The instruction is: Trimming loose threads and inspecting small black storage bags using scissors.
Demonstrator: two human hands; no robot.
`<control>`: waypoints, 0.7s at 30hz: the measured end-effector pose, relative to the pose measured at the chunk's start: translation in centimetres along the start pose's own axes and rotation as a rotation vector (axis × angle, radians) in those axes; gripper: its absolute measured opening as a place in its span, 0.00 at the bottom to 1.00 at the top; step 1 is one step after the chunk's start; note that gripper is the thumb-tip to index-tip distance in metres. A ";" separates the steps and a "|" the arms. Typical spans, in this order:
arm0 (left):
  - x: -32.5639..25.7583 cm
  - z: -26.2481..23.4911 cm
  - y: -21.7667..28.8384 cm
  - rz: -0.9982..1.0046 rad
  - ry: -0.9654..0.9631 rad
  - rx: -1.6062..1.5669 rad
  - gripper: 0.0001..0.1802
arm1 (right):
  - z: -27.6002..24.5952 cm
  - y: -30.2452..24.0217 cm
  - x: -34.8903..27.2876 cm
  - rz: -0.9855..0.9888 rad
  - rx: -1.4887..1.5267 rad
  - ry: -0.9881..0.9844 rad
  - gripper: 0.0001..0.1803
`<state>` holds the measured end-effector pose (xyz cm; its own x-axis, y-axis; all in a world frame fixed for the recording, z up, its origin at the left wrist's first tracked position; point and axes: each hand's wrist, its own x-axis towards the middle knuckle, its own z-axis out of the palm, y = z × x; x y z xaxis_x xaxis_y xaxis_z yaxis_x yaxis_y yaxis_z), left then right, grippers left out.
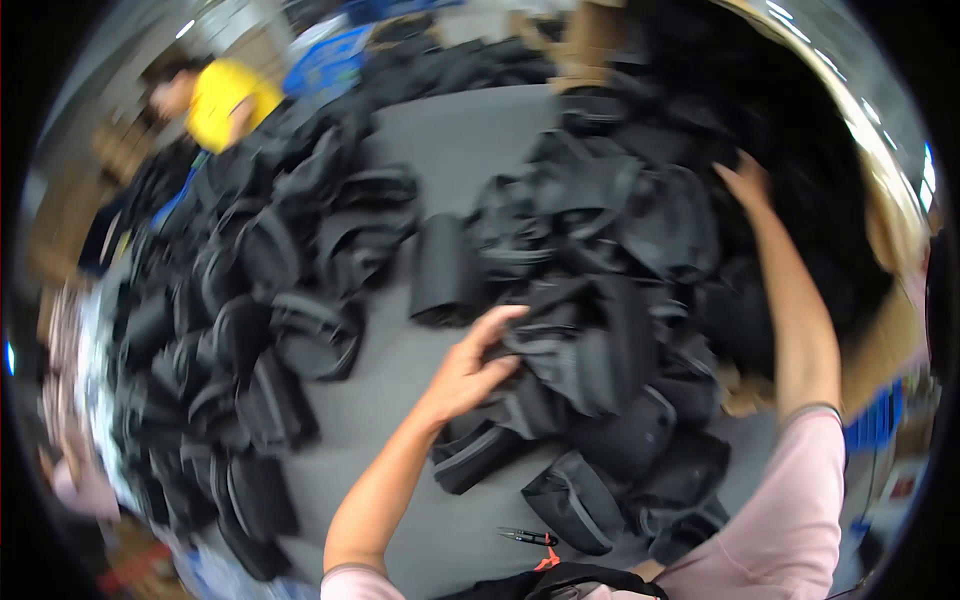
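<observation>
My left hand (472,368) is at the middle of the grey table (390,425), its thumb and fingers curled round the left edge of a black fabric pouch (590,350). Blur and the pouch itself hide part of that grip. My right arm stretches far to the right, and my right hand (745,183) is over a large cardboard box (893,215) of dark pouches. Its fingers look apart, with nothing visible between them. Around my left hand lie more black pouches, among them a zipped one (575,500) and a rolled black piece (443,268).
A long heap of black pouches (270,250) covers the table's left side. Near my body lies a dark pen-like tool (525,536) with an orange cord. A person in yellow (228,103) is at the far left. A blue crate (873,418) stands below the box.
</observation>
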<state>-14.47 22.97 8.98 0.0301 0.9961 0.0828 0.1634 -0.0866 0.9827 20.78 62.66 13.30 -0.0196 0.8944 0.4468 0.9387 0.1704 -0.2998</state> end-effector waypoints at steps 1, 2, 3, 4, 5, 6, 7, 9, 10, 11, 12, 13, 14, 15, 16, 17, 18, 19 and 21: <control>0.5 0.5 -0.1 0.049 -0.020 -0.028 0.30 | 0.3 3.8 0.9 0.019 0.022 -0.034 0.43; 0.5 0.2 -0.5 0.006 -0.037 -0.202 0.29 | 1.1 5.8 1.2 0.048 0.038 -0.039 0.48; 0.7 -0.2 -0.7 -0.014 -0.067 -0.383 0.27 | 1.2 7.3 2.6 0.166 0.026 -0.103 0.51; 0.2 -1.4 -1.2 -0.070 0.009 -0.433 0.25 | 2.9 5.5 1.9 0.207 0.047 -0.159 0.52; 0.1 -2.1 -1.8 -0.087 0.044 -0.512 0.24 | 2.9 6.1 3.0 0.211 -0.024 -0.159 0.51; -0.4 -2.6 -2.7 -0.079 0.178 -0.541 0.20 | 3.9 4.3 2.4 0.234 -0.055 -0.191 0.48; -0.2 -2.5 -3.4 -0.029 0.326 -0.550 0.17 | 3.5 5.6 3.4 0.211 -0.101 -0.164 0.43; 0.7 -3.6 -3.8 -0.032 0.525 -0.456 0.13 | 3.7 5.9 3.4 0.222 -0.218 -0.139 0.37; 1.2 -4.3 -3.8 0.003 0.569 -0.412 0.11 | 3.8 5.2 3.1 0.213 -0.292 -0.157 0.34; 1.4 -5.3 -5.3 0.085 0.597 -0.330 0.15 | 3.5 3.9 2.2 0.149 -0.381 -0.153 0.30; 1.9 -6.5 -5.0 0.176 0.653 0.137 0.18 | 2.7 3.9 1.9 0.104 -0.406 -0.164 0.28; 2.4 -8.0 -4.6 0.262 0.685 0.604 0.23 | 2.0 4.0 1.6 0.061 -0.434 -0.173 0.27; 3.2 -9.4 -4.3 0.256 0.698 0.809 0.28 | 1.2 4.1 1.1 0.033 -0.461 -0.175 0.26; 3.9 -10.7 -4.1 0.249 0.705 1.010 0.33 | 0.7 4.4 0.4 0.008 -0.493 -0.178 0.26; 4.7 -12.1 -4.0 0.180 0.648 1.140 0.35 | 0.3 4.8 0.1 -0.019 -0.527 -0.182 0.26; 5.1 -13.7 -4.2 0.101 0.587 1.279 0.38 | -0.2 3.8 -0.8 -0.027 -0.512 -0.234 0.25; 5.4 -15.2 -4.6 0.034 0.492 1.382 0.40 | -0.8 2.6 -1.7 -0.048 -0.510 -0.240 0.25; 5.8 -16.4 -5.2 -0.027 0.391 1.474 0.42 | -1.8 1.6 -2.6 -0.064 -0.516 -0.243 0.25; 6.4 -18.1 -5.7 -0.071 0.384 1.712 0.41 | -4.3 -1.5 -4.7 -0.071 -0.525 -0.245 0.24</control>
<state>-33.10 30.14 6.92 -0.1954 0.9234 0.3304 0.9225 0.2874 -0.2578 20.97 56.39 15.30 -0.1091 0.9686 0.2235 0.9757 0.0614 0.2101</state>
